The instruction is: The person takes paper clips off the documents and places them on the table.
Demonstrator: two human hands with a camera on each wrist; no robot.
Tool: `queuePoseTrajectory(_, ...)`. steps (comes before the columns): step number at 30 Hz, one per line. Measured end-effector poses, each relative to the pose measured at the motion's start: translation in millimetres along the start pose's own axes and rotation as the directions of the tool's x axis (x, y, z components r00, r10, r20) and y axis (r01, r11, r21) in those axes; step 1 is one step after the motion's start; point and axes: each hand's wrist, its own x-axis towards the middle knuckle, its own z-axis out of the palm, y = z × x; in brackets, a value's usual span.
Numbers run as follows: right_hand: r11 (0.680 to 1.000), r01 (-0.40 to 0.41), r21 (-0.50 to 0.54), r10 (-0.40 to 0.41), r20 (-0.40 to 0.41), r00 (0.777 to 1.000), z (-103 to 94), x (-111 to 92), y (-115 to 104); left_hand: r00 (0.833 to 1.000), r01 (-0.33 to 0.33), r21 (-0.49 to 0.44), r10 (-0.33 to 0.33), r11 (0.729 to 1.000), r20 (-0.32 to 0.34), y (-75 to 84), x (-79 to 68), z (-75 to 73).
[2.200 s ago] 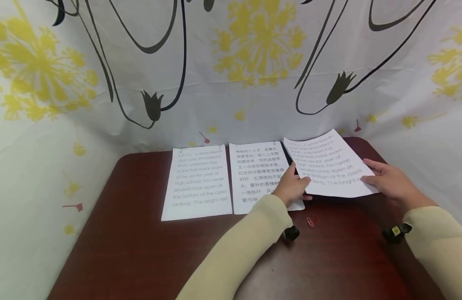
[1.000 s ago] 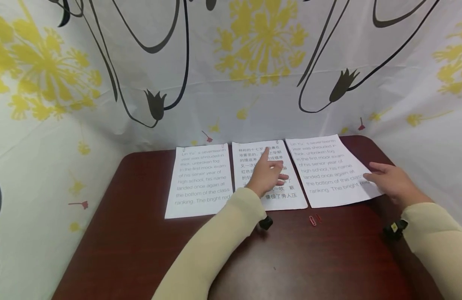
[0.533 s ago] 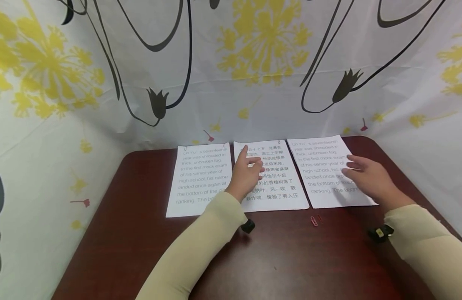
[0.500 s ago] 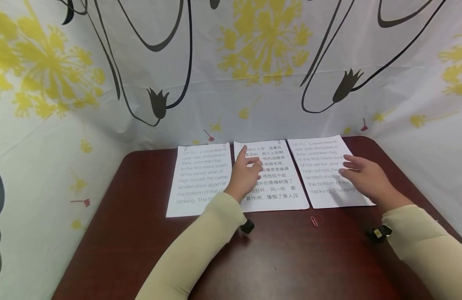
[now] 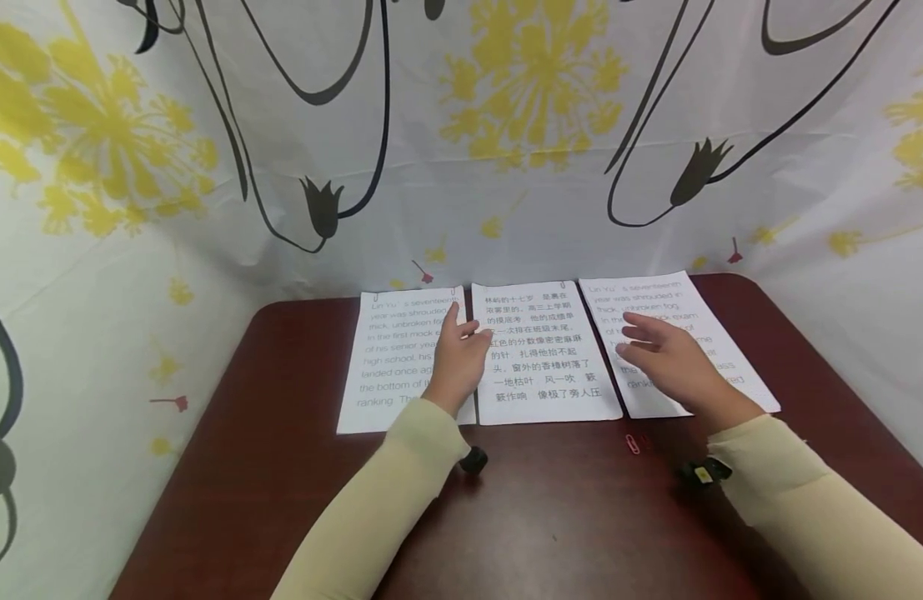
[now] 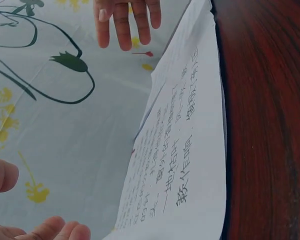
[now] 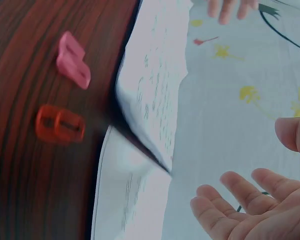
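Note:
Three sets of white printed sheets lie side by side on the table. The left set [image 5: 386, 350] and the right set [image 5: 719, 337] bear English text; the middle set [image 5: 544, 367] has Chinese characters. My left hand [image 5: 458, 358] hovers over the gap between the left and middle sheets, holding nothing, its fingers relaxed. Above the right sheets is my right hand [image 5: 671, 358], also free of any object, thumb apart from the fingers. In the right wrist view, a pink paper clip [image 7: 73, 60] and a red paper clip [image 7: 60, 123] lie just off the sheets' near edge.
The dark reddish-brown table [image 5: 536, 517] stretches toward me in front of the sheets. Behind it hangs a white cloth [image 5: 401, 108] with yellow and dark floral prints. Small clips show at the top edges of the left and middle sheets.
The right sheets were lifted by both hands and are now down on the table. My left hand has let go and moved left; the right has released them and shifted left over them.

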Motion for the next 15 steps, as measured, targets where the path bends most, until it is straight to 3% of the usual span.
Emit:
queuePoseTrajectory(7,0.992,-0.011,0.128,0.011,-0.002,1.000,15.8,4,-10,0.999,0.036,-0.061,-0.038,0.997,-0.018,-8.2,-1.0,-12.6)
queuePoseTrajectory(15,0.965,-0.092,0.244,0.088,0.026,0.996,19.0,12,-15,0.999,0.045,-0.100,-0.045,0.994,-0.004,-10.3,-4.6,-21.5)
